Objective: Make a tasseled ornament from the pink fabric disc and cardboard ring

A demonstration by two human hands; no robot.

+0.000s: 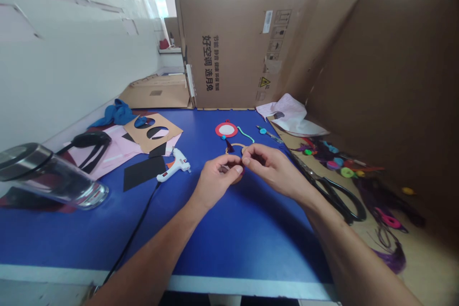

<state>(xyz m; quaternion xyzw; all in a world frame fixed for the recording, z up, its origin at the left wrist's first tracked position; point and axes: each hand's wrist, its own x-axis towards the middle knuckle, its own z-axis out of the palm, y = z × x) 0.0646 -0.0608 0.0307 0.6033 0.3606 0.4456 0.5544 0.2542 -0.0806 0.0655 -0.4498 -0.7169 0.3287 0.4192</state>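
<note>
My left hand (220, 175) and my right hand (268, 166) meet above the blue table, both with fingers pinched. What sits between the fingertips is small, perhaps dark red, and mostly hidden. Behind and below the fingers a tan ring (237, 145) shows in part. Just beyond it lie a dark tassel (229, 146) with a blue bead (224, 137) at its top, and a red-rimmed disc with a white centre (226, 129). A pale green cord (246, 135) curves to the disc's right.
At left are a white glue gun (175, 166), black paper (143, 172), a cut-out cardboard sheet (143, 142) and a glass bottle (82, 189). Large black-handled scissors (330, 190) and several colourful beads and tassels lie at right. Tall cardboard (236, 48) walls the back.
</note>
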